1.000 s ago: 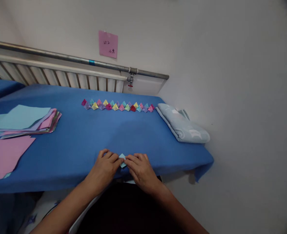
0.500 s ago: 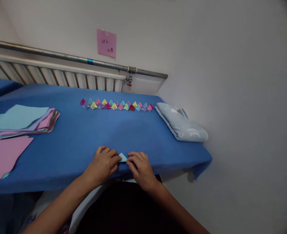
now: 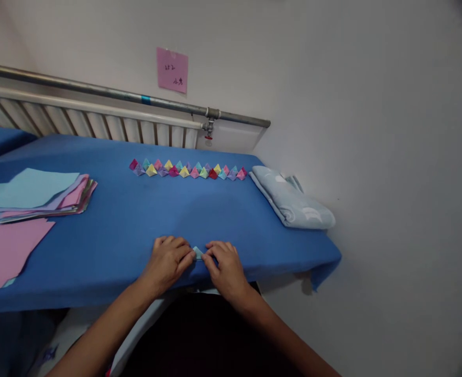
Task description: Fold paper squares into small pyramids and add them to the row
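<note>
The small light blue paper (image 3: 197,253) sits on the blue cloth (image 3: 131,222), right between the two hands, near the front edge. The left hand (image 3: 170,262) is nearly closed, with its fingers bent and the tips pinching the left corner of the paper. The right hand (image 3: 225,269) is bent too, with only a narrow gap between thumb and finger. Its thumb is at the right corner, but I cannot tell if it grips the paper or just touches it.

The step now looks like folding: the paper makes a little triangle with its tip pointing away from the hands. I think the next move calls for keeping the side corners lined up and pressing the near edge flat, so the fold stays sharp.

Straight out past both hands is a row (image 3: 194,172) of small folded shapes in many colors. Far to the left of the left hand are a stack (image 3: 38,188) of sheets and, nearer, a pink sheet (image 3: 11,254). Out to the right of the right hand is a folded blanket (image 3: 294,201).

One second ago the paper looks like a diamond; now only a triangle shows. The row stays the same.
</note>
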`<state>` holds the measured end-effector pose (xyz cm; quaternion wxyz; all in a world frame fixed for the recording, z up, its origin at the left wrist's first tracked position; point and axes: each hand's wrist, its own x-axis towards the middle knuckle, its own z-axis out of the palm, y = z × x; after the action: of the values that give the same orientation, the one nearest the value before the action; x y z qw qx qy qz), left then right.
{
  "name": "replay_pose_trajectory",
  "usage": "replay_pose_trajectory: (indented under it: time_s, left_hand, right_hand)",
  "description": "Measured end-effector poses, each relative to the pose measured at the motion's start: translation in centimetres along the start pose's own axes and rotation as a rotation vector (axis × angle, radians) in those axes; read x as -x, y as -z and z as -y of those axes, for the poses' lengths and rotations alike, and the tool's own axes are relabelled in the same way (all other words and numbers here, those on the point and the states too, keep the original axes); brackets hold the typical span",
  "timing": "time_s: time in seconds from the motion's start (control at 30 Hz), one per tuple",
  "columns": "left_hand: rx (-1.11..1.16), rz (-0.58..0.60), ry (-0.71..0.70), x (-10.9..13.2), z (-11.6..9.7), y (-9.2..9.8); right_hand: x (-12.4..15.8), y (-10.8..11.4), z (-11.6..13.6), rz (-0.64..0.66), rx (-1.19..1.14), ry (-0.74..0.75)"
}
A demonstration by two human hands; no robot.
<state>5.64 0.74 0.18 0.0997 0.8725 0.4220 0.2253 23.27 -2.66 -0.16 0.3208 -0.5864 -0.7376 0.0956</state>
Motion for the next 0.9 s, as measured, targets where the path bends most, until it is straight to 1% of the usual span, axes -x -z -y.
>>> replay_pose_trajectory:
  time_s: [0.17, 0.27, 0.37, 0.47, 0.9]
  left_hand:
    - [0.003, -0.038, 0.114, -0.1, -0.6, -0.7]
    - [-0.02, -0.089, 0.179, -0.3, -1.1, -1.0]
    - [-0.048, -0.13, 0.218, -0.4, -1.5, -1.3]
    - [-0.087, -0.144, 0.25, -0.4, -1.8, -1.3]
    - [-0.1, -0.153, 0.29, -0.4, -2.0, -1.2]
  right_hand:
    - [-0.4, 0.0, 0.2, 0.015, 0.012, -0.026]
    - [-0.5, -0.1, 0.2, 0.001, 0.01, -0.027]
    - [-0.5, -0.3, 0.2, -0.022, 0.005, -0.031]
    - [-0.5, -0.4, 0.1, -0.027, 0.015, -0.025]
    - [-0.5, -0.3, 0.4, -0.011, 0.061, -0.02]
